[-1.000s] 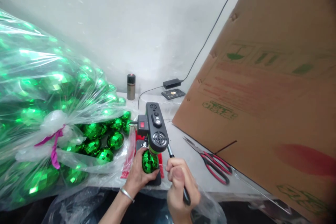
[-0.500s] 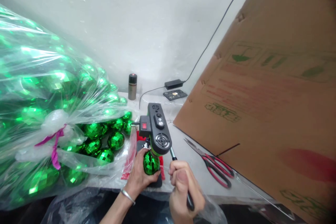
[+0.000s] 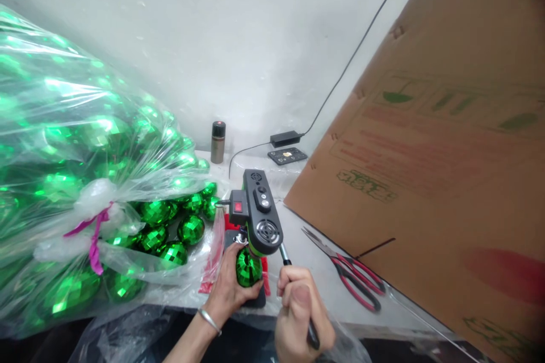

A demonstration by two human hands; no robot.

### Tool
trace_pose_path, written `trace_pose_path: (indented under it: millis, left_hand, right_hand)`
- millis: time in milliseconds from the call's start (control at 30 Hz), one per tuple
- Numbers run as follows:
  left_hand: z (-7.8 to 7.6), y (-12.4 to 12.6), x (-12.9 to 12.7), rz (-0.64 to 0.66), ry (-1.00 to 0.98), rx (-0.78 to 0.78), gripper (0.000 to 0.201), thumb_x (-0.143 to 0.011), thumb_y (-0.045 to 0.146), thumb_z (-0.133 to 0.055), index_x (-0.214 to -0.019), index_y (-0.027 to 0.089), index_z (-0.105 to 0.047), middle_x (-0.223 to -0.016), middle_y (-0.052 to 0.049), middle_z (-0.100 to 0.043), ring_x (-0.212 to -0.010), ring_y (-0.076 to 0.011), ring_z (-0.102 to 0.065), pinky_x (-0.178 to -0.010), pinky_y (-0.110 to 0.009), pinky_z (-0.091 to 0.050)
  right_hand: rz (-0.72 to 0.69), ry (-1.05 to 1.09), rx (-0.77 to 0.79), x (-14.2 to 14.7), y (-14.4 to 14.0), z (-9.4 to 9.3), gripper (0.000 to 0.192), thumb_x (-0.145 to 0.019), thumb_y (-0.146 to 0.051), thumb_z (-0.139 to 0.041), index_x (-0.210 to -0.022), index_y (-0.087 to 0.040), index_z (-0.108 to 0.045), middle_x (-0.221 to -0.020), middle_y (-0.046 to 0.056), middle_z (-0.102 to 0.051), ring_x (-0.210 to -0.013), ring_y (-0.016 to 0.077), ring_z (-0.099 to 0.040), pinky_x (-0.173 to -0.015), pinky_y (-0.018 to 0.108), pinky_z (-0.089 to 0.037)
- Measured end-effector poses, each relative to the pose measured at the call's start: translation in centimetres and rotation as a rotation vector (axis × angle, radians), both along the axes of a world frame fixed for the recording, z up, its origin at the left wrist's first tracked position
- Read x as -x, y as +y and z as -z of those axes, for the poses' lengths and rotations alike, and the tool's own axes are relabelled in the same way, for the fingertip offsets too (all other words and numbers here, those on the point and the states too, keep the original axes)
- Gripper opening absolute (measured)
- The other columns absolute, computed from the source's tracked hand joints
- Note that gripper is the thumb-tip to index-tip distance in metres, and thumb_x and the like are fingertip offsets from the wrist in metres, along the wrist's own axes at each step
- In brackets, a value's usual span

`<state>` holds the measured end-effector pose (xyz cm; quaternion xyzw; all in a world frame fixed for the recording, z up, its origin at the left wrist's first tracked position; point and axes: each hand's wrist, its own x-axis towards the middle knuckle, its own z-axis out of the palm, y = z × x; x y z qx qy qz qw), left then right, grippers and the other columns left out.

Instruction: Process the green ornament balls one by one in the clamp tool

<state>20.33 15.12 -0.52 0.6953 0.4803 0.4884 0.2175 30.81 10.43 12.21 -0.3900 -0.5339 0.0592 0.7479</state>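
A: Status?
B: Left hand (image 3: 227, 289) clamped on green ball (image 3: 248, 267) under the press head (image 3: 261, 216); right hand (image 3: 300, 309) fisted on its lever (image 3: 284, 253).
A: Remaining?
B: Loose balls (image 3: 176, 229) left of press look undone.

Red scissors (image 3: 347, 269) by cardboard box (image 3: 430, 170); bottle (image 3: 218, 142), adapter (image 3: 285, 138) at wall.

The left hand (image 3: 227, 289) cups a green faceted ball (image 3: 248, 267) under the head of a small bench drill (image 3: 259, 211). The right hand (image 3: 301, 312) grips the drill's lever (image 3: 284, 254). Scissors (image 3: 351, 274) lie on the table (image 3: 298, 238), beside a leaning cardboard sheet (image 3: 438, 170).
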Motion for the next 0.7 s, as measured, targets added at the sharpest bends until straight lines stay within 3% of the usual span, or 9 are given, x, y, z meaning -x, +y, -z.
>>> trace_pose_path:
  millis: [700]
  left_hand:
    - [0.82, -0.14, -0.68, -0.023, 0.004, 0.003, 0.080, -0.069, 0.023, -0.084, -0.140, 0.015, -0.048, -0.135, -0.020, -0.066, -0.129, -0.0370, -0.067, -0.107, -0.055, -0.059]
  right_hand:
    - [0.035, 0.046, -0.041, 0.47, 0.55, -0.20, 0.040, -0.105, -0.017, -0.048, -0.066, -0.020, -0.049, -0.066, -0.003, -0.053, -0.058, 0.0091, -0.051, -0.053, 0.025, -0.038]
